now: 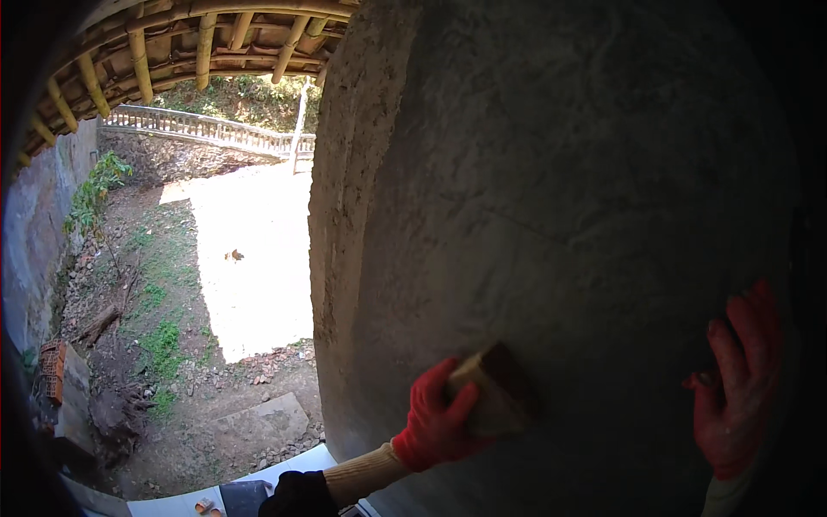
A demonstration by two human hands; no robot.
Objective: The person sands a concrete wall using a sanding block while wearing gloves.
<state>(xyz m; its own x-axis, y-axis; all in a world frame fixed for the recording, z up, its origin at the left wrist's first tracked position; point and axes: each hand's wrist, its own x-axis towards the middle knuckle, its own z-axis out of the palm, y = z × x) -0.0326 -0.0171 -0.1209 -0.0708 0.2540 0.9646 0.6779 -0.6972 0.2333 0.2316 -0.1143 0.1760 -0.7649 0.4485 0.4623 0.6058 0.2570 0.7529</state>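
My left hand (438, 420), in a red glove, grips a tan rectangular block (489, 398) with a darker side. Whether the block is sponge or wood I cannot tell. It is held up to the lower part of a grey plastered wall (517, 250), and its dark side is slightly blurred. Farther right, my right hand (736, 392) wears a red glove too. Its fingers point up and are spread, with nothing in them. It is at the shaded side of the wall; whether the palm touches is too dark to tell.
The wall ends at a rough brown edge (349, 198) on the left. Beyond lies a yard with a sunlit patch (254, 258), rubble, plants, a railing (207, 129) and orange bricks (53, 370). A pole-framed roof (207, 43) hangs overhead. A white surface (172, 507) lies below.
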